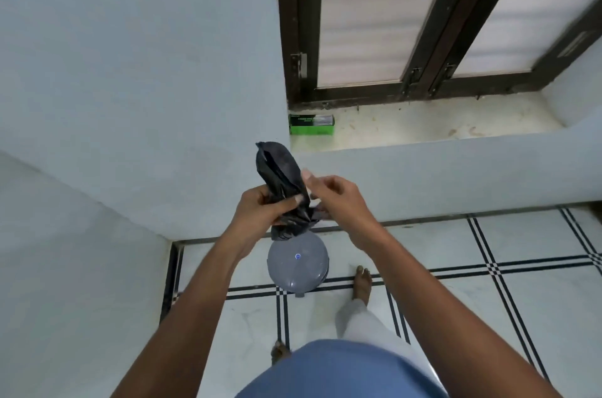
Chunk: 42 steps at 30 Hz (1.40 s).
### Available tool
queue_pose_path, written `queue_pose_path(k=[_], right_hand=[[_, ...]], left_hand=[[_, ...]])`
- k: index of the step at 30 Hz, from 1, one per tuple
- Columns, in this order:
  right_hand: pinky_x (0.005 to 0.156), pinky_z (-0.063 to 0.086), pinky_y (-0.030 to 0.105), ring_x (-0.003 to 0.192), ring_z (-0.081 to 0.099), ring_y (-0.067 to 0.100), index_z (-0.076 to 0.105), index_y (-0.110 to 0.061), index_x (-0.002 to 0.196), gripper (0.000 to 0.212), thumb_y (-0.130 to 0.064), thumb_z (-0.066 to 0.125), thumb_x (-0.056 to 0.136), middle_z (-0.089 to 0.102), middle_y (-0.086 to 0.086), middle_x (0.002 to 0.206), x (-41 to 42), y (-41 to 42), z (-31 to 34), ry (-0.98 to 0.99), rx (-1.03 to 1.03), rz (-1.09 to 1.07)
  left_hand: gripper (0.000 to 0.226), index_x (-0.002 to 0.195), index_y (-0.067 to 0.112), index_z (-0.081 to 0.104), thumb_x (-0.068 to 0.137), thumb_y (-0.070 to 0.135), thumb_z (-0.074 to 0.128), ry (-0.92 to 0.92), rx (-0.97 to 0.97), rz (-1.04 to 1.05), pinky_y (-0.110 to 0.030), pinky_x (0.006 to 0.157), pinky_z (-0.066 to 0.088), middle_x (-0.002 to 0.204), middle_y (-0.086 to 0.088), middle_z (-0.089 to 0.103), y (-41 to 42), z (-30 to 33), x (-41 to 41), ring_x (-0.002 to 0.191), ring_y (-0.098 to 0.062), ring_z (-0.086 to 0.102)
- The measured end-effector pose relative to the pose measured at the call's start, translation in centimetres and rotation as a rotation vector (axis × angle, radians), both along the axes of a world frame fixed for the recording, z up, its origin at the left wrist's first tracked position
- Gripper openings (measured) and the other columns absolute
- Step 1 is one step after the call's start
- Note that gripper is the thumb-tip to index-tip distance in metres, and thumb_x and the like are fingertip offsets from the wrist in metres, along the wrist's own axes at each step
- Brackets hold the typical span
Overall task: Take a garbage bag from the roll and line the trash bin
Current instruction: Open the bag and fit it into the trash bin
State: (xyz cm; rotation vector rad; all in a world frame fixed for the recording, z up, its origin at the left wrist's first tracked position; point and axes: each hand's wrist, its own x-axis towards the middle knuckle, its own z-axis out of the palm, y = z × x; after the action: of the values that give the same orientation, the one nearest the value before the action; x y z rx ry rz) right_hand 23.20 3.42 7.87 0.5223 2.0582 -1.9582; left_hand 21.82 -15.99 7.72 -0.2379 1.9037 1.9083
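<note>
A black garbage bag roll (279, 169) stands upright in front of me, above the bin. My left hand (260, 210) grips its lower part, thumb across the front. My right hand (335, 199) pinches a loose black end of the bag (314, 214) at the roll's lower right. Below the hands, on the floor by the wall, stands the grey round trash bin (297, 262) with its lid down; its top edge is hidden by the bag.
A green box (311, 125) lies on the window ledge (423, 124) at its left corner, under a dark-framed window. Walls close in at left and ahead. My bare feet (362, 280) stand on the tiled floor beside the bin.
</note>
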Motion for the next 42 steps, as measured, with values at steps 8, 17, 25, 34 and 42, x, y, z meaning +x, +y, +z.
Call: queue_pose_path(k=[8, 17, 25, 34, 42], right_hand=[[0.075, 0.065, 0.033, 0.084, 0.079, 0.017, 0.082, -0.019, 0.105, 0.020, -0.009, 0.066, 0.110, 0.084, 0.000, 0.089, 3.3, -0.3, -1.2, 0.064, -0.022, -0.209], [0.077, 0.055, 0.042, 0.086, 0.061, 0.031, 0.071, -0.009, 0.100, 0.033, -0.039, 0.063, 0.089, 0.068, 0.019, 0.094, 3.5, 2.2, 1.1, -0.051, -0.128, 0.191], [0.085, 0.068, 0.037, 0.104, 0.083, 0.019, 0.074, -0.020, 0.130, 0.047, -0.052, 0.083, 0.097, 0.084, 0.000, 0.117, 4.6, 3.0, 3.0, 0.007, 0.059, 0.552], [0.051, 0.048, 0.023, 0.054, 0.054, 0.013, 0.074, -0.009, 0.097, 0.012, -0.018, 0.077, 0.104, 0.066, 0.004, 0.072, 2.4, 4.5, 2.8, -0.126, -0.453, -0.068], [0.049, 0.046, 0.016, 0.045, 0.054, 0.005, 0.073, -0.016, 0.087, 0.014, -0.017, 0.074, 0.100, 0.059, -0.008, 0.057, 2.0, 6.3, 4.1, -0.192, -0.737, 0.081]], left_hand=[[0.020, 0.110, 0.007, 0.079, 0.091, 0.011, 0.085, -0.063, 0.117, -0.216, -0.053, 0.102, 0.061, 0.105, -0.012, 0.079, -3.9, -0.4, 3.8, 0.094, -0.027, 0.076], [0.030, 0.118, 0.016, 0.083, 0.108, 0.036, 0.062, -0.166, 0.115, 0.153, -0.044, 0.105, 0.056, 0.124, -0.013, 0.082, -4.0, 1.3, 3.5, 0.113, -0.029, 0.078], [0.037, 0.125, 0.010, 0.079, 0.111, 0.040, 0.060, -0.075, 0.107, 0.269, -0.050, 0.107, 0.059, 0.121, -0.012, 0.083, -0.3, 3.7, 3.5, 0.113, -0.030, 0.079], [0.052, 0.132, 0.030, 0.073, 0.087, 0.048, 0.090, -0.073, -0.329, -0.357, -0.035, 0.104, 0.049, 0.116, 0.011, 0.083, 0.5, 1.5, 5.5, 0.117, -0.006, 0.073], [0.117, 0.168, 0.022, 0.031, 0.076, 0.039, 0.102, -0.074, -0.240, -0.313, -0.043, 0.122, 0.046, 0.158, 0.012, 0.051, 3.8, 0.2, 6.0, 0.142, -0.012, 0.053]])
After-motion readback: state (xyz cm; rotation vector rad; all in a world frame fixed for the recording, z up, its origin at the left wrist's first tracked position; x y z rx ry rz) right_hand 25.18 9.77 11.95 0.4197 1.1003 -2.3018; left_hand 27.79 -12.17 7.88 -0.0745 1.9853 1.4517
